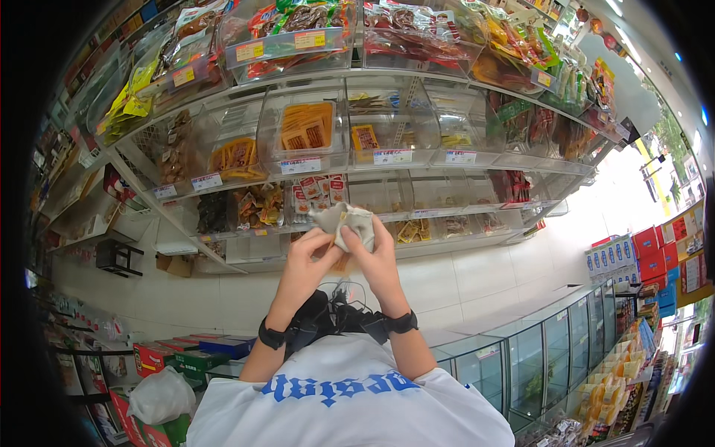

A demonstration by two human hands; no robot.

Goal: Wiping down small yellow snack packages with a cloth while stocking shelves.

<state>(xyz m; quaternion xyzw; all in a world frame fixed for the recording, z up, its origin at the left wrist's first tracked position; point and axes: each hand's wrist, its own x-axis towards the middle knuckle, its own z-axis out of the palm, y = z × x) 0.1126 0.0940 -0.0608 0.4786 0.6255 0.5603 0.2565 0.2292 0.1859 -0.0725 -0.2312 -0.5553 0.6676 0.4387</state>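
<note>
Both my hands are raised before my chest, in front of the shelves. My right hand [375,262] grips a crumpled off-white cloth [364,226], with the thumb pressed on it. Beside it, my left hand [304,260] has its fingers pinched together at the cloth's lower left edge, around a thin yellowish-brown piece [339,264]. That piece is partly hidden by the fingers and cloth, so I cannot tell what it is. Each wrist wears a black band.
A shelf rack [357,167] with clear bins of packaged snacks stands ahead. Glass display cases [528,363] run behind me on the right. Boxes and a white plastic bag [162,395] are at lower left. A black stool [119,258] stands on the tiled floor [430,282].
</note>
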